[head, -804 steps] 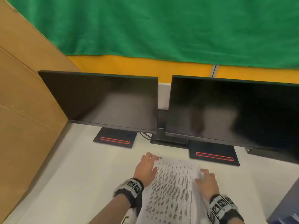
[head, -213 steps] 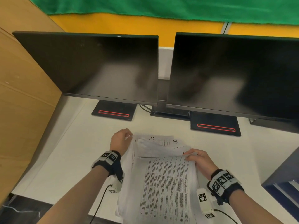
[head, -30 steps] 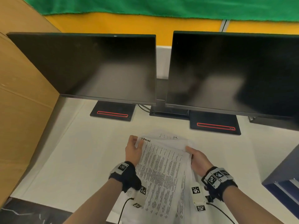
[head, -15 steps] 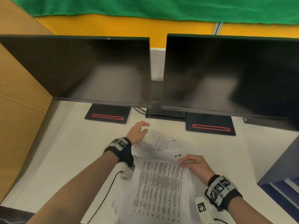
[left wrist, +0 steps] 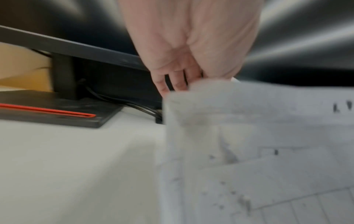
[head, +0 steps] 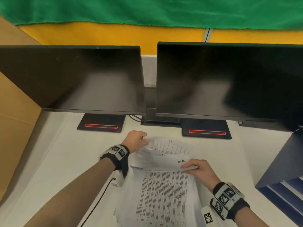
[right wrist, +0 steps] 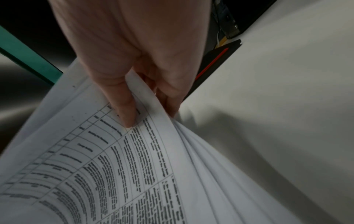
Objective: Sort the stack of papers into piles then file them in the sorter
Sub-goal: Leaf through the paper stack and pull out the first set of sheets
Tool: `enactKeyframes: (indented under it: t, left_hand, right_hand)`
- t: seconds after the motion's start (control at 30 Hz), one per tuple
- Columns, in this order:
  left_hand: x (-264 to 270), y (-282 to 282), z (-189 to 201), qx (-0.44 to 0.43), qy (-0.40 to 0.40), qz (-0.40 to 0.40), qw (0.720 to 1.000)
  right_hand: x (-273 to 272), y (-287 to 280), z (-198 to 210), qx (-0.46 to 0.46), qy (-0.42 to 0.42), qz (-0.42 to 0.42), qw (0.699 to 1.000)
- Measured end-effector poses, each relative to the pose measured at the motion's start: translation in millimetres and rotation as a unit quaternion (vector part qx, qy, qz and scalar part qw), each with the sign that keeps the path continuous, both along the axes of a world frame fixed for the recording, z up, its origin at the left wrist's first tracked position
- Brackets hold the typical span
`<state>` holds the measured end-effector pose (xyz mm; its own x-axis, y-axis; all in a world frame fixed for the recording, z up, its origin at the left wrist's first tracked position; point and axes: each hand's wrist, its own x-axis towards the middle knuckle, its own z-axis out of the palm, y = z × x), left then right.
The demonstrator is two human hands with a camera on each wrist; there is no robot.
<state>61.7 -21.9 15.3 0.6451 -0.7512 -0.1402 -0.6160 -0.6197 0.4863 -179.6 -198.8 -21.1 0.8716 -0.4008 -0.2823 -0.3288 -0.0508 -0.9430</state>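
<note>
The left hand [head: 135,139] pinches the far left corner of a sheet [head: 168,147] lying farther back on the white desk [head: 57,161]. The right hand [head: 199,169] grips the lifted far edge of the stack of papers [head: 164,194], thumb on top, near the two monitors [head: 73,79].

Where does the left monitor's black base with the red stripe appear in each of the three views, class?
Head: left monitor base, upper middle, beyond the left hand.
Left wrist: at the left edge, left of the hand.
Right wrist: I cannot tell; a red-striped base shows at upper right, but whose is unclear.
Shared landmark: the stack of papers.
</note>
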Motion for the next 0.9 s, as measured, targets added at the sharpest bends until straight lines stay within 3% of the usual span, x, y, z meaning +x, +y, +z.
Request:
enactKeyframes:
  t: [0.13,0.37,0.47,0.57,0.67,0.8,0.9]
  left_hand:
    - [4,38,-7,-0.041,0.039,0.063,0.996]
    - [-1,54,-13,-0.047,0.043,0.049,0.997]
    - [-2,54,-16,-0.037,0.036,0.108,0.993]
    - [-4,57,-22,-0.142,0.089,0.202,0.965]
    - [-15,54,-7,-0.216,0.205,0.258,0.919]
    - [-30,42,23,-0.267,0.360,0.190,0.874]
    - [-35,28,52,-0.329,0.321,0.131,0.878]
  right_hand:
    - [2,1,3,-0.006,0.004,0.017,1.000]
    - [15,8,9,0.002,0.031,0.017,0.999]
    - [16,8,9,0.024,0.043,0.020,0.999]
    - [19,7,12,-0.013,0.048,-0.031,0.998]
    - [23,8,39,0.044,0.002,-0.086,0.995]
    - [41,3,86,0.125,-0.088,-0.136,0.979]
    - [62,0,122,0.135,-0.164,-0.185,0.960]
